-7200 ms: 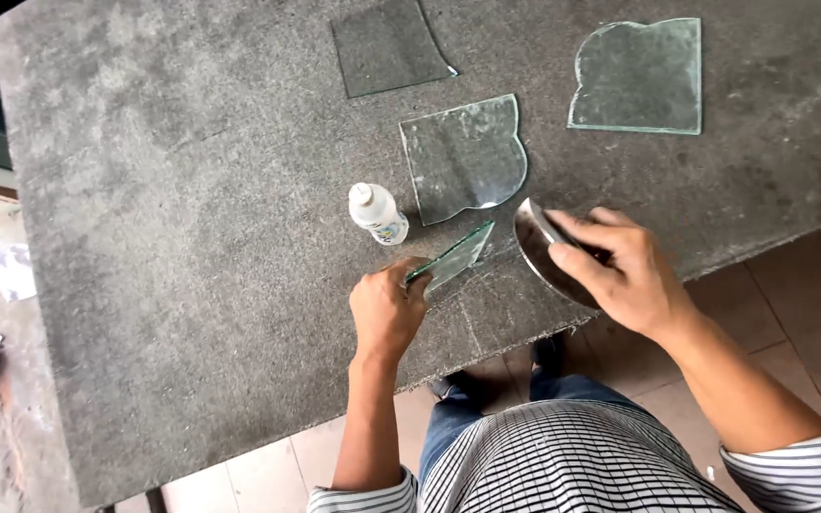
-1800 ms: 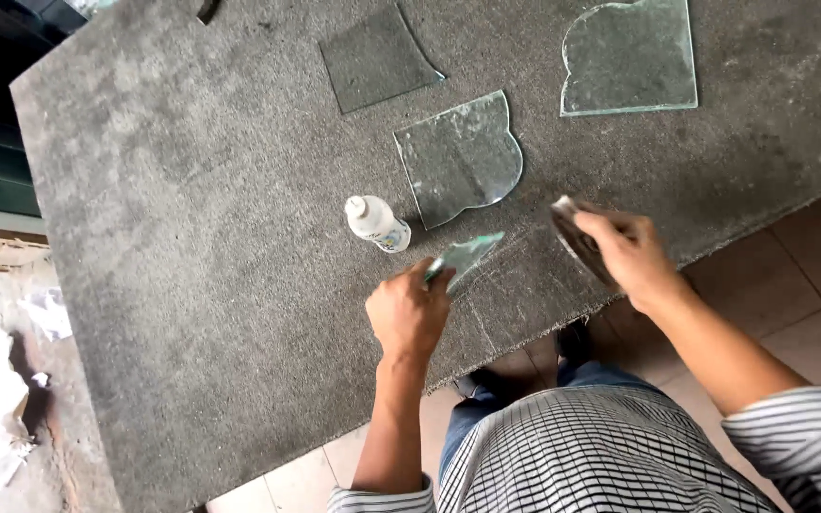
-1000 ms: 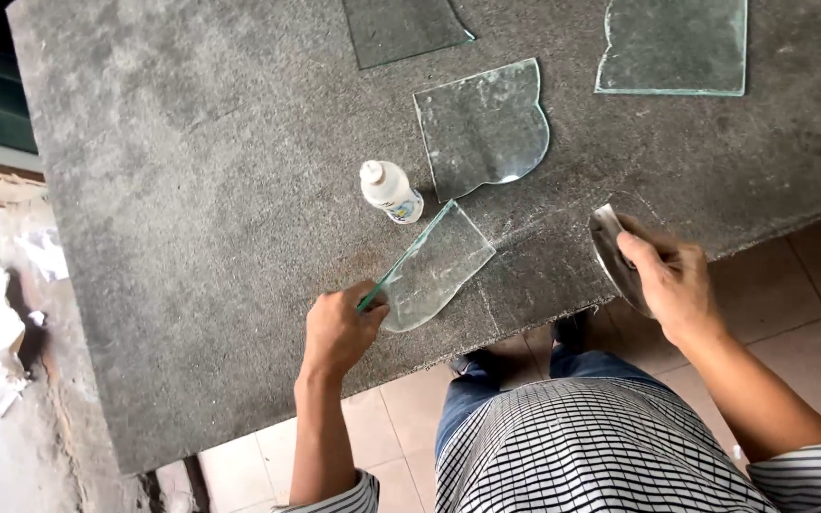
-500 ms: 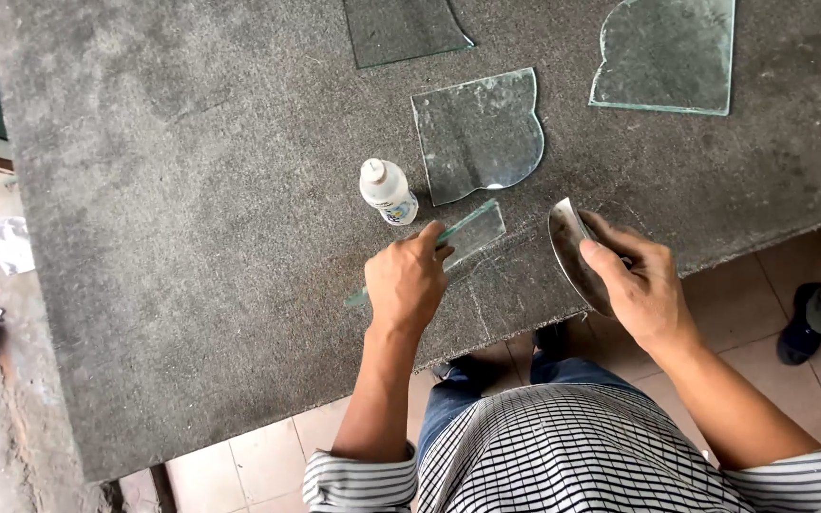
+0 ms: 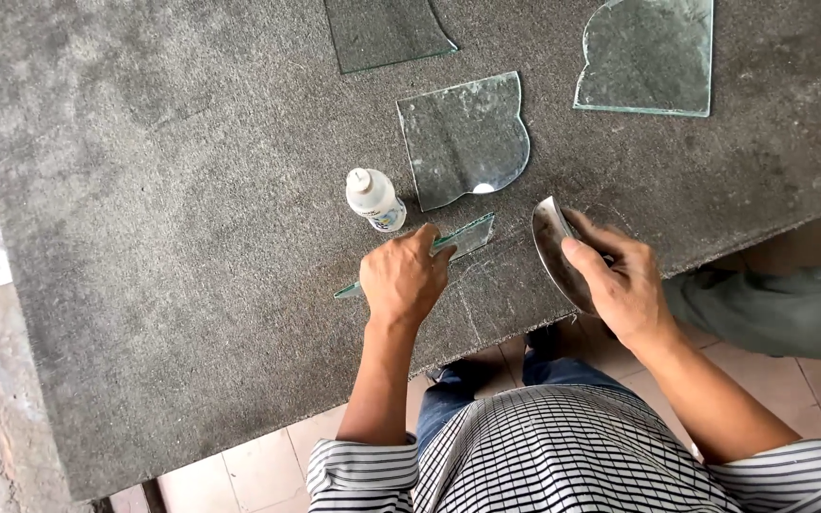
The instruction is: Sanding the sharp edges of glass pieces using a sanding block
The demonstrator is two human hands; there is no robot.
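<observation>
On the grey carpeted table (image 5: 192, 190), the left hand (image 5: 403, 280) pinches a narrow greenish glass strip (image 5: 463, 237) just right of a small white plastic bottle (image 5: 375, 199); the strip juts from under its fingers. Farther right, the right hand (image 5: 620, 280) curls around a curved, dark glass piece (image 5: 553, 252).

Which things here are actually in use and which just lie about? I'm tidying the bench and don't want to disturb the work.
In use:
left hand holding the small glass piece on edge on the table
right hand gripping the curved metal piece

Lying about:
small white bottle
scalloped glass pane
two more glass panes at the far edge
</observation>
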